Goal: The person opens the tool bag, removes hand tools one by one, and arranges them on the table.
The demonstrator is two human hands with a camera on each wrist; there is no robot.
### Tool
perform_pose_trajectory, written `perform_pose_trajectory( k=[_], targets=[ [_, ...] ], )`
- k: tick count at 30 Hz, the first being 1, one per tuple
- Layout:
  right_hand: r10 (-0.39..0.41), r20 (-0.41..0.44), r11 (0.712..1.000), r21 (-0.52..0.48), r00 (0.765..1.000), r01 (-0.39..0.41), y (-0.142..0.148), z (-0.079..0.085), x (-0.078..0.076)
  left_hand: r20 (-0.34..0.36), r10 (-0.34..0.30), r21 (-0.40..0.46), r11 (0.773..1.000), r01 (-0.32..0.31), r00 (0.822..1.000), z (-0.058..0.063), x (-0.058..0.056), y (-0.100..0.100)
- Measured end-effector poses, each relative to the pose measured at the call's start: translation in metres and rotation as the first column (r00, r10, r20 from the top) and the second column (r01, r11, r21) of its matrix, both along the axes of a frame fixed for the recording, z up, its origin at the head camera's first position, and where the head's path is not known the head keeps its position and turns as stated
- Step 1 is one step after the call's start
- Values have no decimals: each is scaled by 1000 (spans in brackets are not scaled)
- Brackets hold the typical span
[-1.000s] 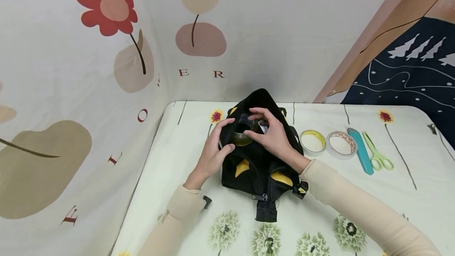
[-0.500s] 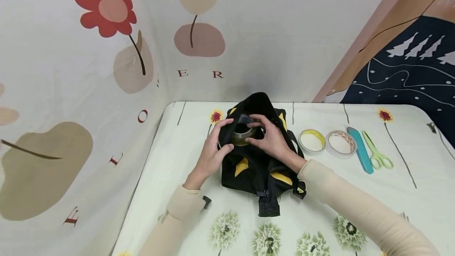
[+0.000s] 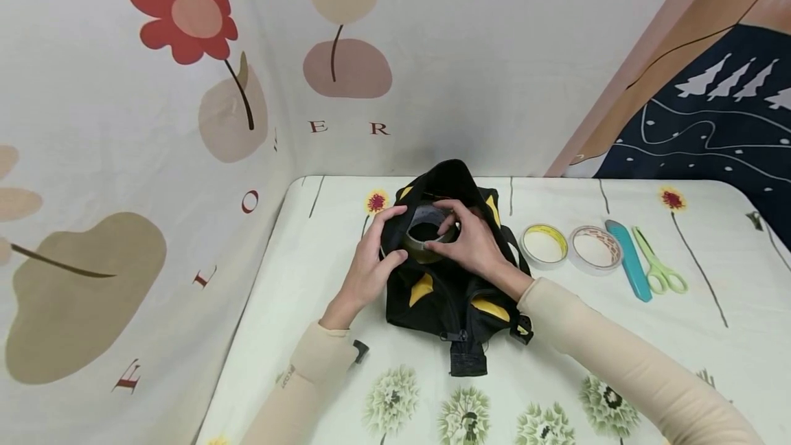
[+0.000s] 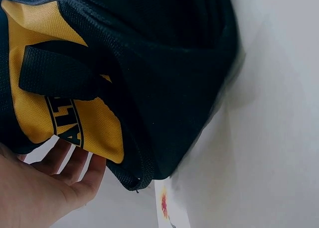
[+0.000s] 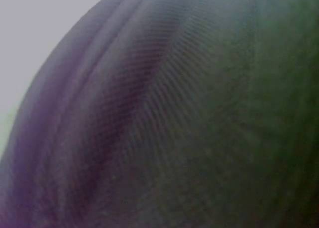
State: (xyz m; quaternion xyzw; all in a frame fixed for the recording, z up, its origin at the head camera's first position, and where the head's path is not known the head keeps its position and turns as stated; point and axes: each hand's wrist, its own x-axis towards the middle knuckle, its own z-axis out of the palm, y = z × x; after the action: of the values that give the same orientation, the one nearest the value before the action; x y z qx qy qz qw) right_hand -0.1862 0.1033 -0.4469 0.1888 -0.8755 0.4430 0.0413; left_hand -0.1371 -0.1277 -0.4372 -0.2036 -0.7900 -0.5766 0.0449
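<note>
A black and yellow zippered bag (image 3: 426, 314) lies on the table with its mouth open. My left hand (image 3: 366, 259) holds the bag's left side near the mouth, thumb on the near side. In the left wrist view, the fingers (image 4: 92, 173) of that hand curl beneath a yellow panel with dark lettering. Inside the mouth sits a wide roll of tape (image 3: 420, 250), brownish and see-through, tilted so its core shows. My right hand (image 3: 472, 244) reaches into the mouth and pinches the roll's right edge, thumb outside and fingers at the core. Dark blurred fabric fills the right wrist view.
Right of the bag lie a yellow-cored tape roll (image 3: 561, 239), another tape roll (image 3: 612, 246), a teal box cutter (image 3: 630, 263) and green scissors (image 3: 656, 266). A small black piece (image 3: 361, 350) shows beside the left sleeve. A printed cloth wall (image 3: 463, 136) rises behind the table.
The tape roll in the bag has tilted so more of its core shows, and my right fingers have shifted down into it. The bag's front strap has moved slightly up and right. My left hand stays put.
</note>
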Motion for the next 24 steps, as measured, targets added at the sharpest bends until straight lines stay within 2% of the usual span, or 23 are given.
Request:
perform_pose_trajectory(
  k=[4, 11, 17, 24],
  targets=[
    [-8, 18, 1000, -14, 1000, 8, 0, -1, 0, 0, 3, 0, 1000, -3, 1000, 0, 0, 0],
    [16, -3, 998, -56, 1000, -16, 0, -3, -2, 6, 4, -5, 1000, -4, 1000, 1, 0, 0],
    [68, 50, 997, -41, 996, -66, -5, -8, -6, -7, 6, -6, 1000, -6, 1000, 0, -1, -1],
    [71, 80, 997, -25, 994, -69, -7, -10, -8, -8, 4, -8, 1000, -4, 1000, -1, -1, -1]
  ],
)
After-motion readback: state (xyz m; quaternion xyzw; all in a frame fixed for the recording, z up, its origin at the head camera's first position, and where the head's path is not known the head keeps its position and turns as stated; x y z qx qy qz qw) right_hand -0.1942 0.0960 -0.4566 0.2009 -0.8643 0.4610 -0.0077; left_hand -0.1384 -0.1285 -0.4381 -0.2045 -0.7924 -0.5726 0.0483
